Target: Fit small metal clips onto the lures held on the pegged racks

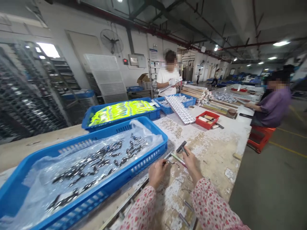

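My left hand [157, 173] is closed, its fingertips pinching a thin metal piece [169, 161] just above the worn tabletop. Close by on the right, my right hand [191, 162] is wrapped round a dark T-shaped tool [181, 146], which looks like a small hammer. A thin green and pink stick [178, 159] lies between the two hands; whether my right fingers touch it, I cannot tell. To the left stands a blue basket [165, 140] lined with clear plastic. Many small, shiny dark metal parts [96, 159] are scattered in it.
A blue tray [86, 123] of yellow packets [123, 111] sits behind the basket. Further back are a red bin [207, 120], a white studded strip [179, 110] and stacked wooden strips [195, 92]. Metal rods [184, 220] lie near me. One person stands across; another sits at right.
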### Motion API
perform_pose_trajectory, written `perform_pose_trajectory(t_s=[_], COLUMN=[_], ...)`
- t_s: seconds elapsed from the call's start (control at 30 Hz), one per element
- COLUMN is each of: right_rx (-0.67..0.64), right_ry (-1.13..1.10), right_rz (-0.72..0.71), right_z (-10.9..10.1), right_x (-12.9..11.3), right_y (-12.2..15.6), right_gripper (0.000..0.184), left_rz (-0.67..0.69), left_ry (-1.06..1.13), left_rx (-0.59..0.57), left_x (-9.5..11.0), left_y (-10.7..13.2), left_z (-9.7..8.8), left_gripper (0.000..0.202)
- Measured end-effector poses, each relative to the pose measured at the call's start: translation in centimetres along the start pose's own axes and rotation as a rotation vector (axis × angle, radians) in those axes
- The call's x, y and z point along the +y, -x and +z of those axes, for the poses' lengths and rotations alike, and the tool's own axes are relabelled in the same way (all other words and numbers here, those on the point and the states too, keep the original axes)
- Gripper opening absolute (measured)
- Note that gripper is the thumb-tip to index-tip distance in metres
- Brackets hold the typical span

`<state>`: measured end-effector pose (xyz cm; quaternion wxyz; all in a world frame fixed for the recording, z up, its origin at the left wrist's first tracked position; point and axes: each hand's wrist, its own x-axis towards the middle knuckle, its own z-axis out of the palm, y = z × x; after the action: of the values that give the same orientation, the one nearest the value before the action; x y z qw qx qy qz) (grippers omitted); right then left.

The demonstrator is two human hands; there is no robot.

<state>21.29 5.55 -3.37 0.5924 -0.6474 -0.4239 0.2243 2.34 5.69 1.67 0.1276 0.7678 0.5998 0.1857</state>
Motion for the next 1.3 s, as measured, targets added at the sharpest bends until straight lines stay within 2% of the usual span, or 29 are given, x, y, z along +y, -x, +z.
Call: perform_pose_trajectory(t_s=[0.13,0.3,0.47,0.57,0.63,0.77,0.9,1.03,1.1,1.2,1.3], right_rx=[-0.006,0.032,-0.014,-0.031,-0.043,-0.148,-0.234,-0.327,-0.301,-0.186,-0.236], right_ry=[0.087,0.002,-0.023,-0.026,-0.028,-0.034,0.159,0.499,0.499,0.372,0.447], right_rz=[-0.086,-0.102,-0.137,-0.155,-0.209,-0.373,-0.522,-0.455,-0.465,-0.536,-0.514], right_z=[0.6,0.9,0.6,0.0,-0.3,-0.5,0.2,0.5,0.4,0.2,0.4], right_x=[-0.1,-0.5,-0.6,-0.9,-1.5,-3.0,-3.5,-4.0,-4.6,-5.2,-5.0], right_y=[0.0,0.2,0.7,1.2,1.6,2.8,3.5,3.0,2.6,2.4,2.3], right_gripper=[0.043,0.041,0.041,0.041,0.041,0.041,0.039,0.038,0.037,0.039,0.038], left_rz=[-0.094,-0.095,-0.094,-0.125,-0.105,-0.112,-0.131,-0.119,-0.123,-0.126,-0.109], left_ry=[-0.023,0.007,-0.073,-0.131,-0.135,-0.152,-0.151,-0.156,-0.162,-0.164,-0.167], left_rx=[-0.055,-0.075,0.017,0.052,0.062,0.072,0.055,0.048,0.042,0.040,0.045], left_x=[-0.1,-0.8,-0.3,0.5,0.9,1.1,1.0,1.1,1.1,1.1,1.1], left_y=[-1.2,-1.7,-0.5,0.0,0.1,0.0,-0.2,-0.2,-0.2,-0.2,-0.1], left_z=[-1.2,-1.0,-0.2,0.2,0.5,0.9,1.1,1.3,1.4,1.5,1.6], left_gripper=[0.016,0.028,0.031,0.025,0.020,0.016,0.017,0.017,0.019,0.021,0.021])
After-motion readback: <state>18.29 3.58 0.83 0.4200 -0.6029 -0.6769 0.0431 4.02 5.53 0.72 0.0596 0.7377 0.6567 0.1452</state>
